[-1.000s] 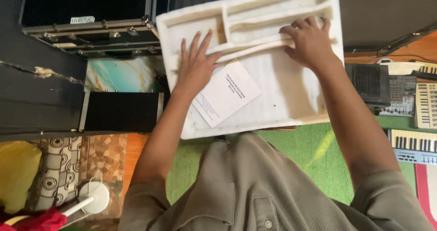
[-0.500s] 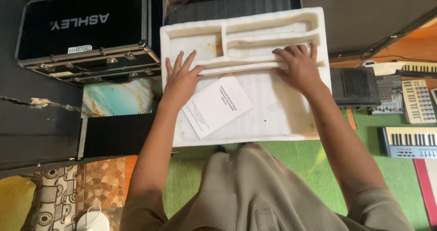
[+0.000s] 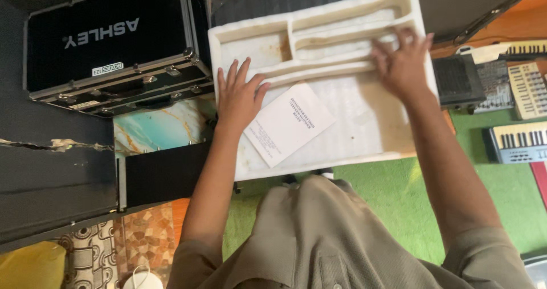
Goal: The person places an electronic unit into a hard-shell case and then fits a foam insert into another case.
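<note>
White moulded foam tray (image 3: pixel 364 124), yellowed, lies across open case at 12 o'clock of seated person. Left hand (image 3: pixel 239 95) flat, fingers spread, at tray's 9 o'clock edge; right hand (image 3: pixel 401 64) spread, pressing divider ridge near 2 o'clock. White printed paper leaflet (image 3: pixel 288 124) rests loose on tray. Black aluminium-edged flight case (image 3: pixel 108 44) at 10 o'clock. Step judged: seating tray; next calls for even downward pressure.

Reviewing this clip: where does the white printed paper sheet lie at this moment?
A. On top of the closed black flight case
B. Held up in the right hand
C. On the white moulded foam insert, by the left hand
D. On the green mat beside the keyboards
C. The white printed paper sheet lies flat on the white moulded foam insert, just beside the left hand, while the right hand rests flat on the insert's ridges further along.
</note>
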